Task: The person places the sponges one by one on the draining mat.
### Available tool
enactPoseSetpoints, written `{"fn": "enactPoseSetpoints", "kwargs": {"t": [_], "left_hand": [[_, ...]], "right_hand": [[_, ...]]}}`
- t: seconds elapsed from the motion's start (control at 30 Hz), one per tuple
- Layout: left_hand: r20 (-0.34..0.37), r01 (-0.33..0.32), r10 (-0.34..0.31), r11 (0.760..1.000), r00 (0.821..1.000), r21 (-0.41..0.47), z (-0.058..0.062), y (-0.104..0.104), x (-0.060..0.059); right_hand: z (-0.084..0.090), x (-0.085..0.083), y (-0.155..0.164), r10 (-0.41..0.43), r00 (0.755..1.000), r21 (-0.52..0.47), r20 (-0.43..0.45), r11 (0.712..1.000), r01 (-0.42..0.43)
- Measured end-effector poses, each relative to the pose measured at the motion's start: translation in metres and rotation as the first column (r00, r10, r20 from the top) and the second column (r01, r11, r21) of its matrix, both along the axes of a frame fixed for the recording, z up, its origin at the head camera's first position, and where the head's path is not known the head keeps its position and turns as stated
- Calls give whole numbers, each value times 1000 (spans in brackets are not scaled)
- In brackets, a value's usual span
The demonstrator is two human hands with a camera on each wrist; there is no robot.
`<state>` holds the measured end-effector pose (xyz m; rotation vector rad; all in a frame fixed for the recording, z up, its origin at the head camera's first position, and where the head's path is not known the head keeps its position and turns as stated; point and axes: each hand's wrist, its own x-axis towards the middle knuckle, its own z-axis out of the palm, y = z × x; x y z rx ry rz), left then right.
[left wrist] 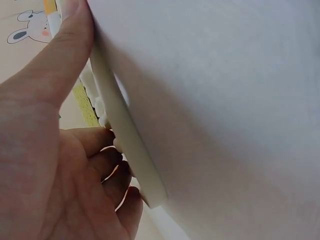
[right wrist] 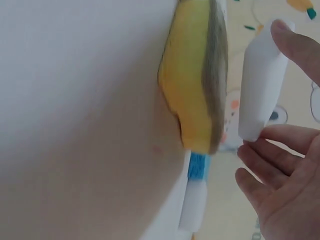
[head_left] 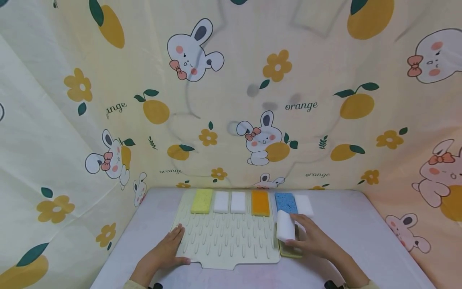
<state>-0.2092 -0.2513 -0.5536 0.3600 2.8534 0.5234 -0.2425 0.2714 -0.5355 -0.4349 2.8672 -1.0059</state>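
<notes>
My right hand [head_left: 312, 237] pinches a white sponge [head_left: 286, 226] between thumb and fingertips; in the right wrist view the sponge [right wrist: 262, 85] is held above a yellow scrub sponge [right wrist: 192, 75] with a dark scouring layer. That scrub sponge [head_left: 290, 253] lies at the right edge of a cream drying mat [head_left: 231, 241], largely covered by the hand and white sponge. At the mat's left front corner rests my left hand [head_left: 166, 249], fingers along the side and thumb at the front. The left wrist view shows its fingertips against the mat's thick rim [left wrist: 125, 132].
Along the mat's back lie a yellow-green sponge [head_left: 201, 201], two white sponges [head_left: 221, 202] and an orange sponge [head_left: 260, 203]. Right of the mat, a blue sponge [head_left: 286, 202] and another white sponge [head_left: 304, 206] lie on the pale table [head_left: 343, 224]. A printed curtain [head_left: 231, 96] surrounds the table.
</notes>
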Motion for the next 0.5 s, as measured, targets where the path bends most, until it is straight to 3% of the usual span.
{"fn": "enactPoseSetpoints", "kwargs": {"t": [0.5], "left_hand": [[29,-28,28,999,999,-24,-1,1,-2]], "right_hand": [[-3,-8,-49,7,999,-64,-40,998,-9]]}}
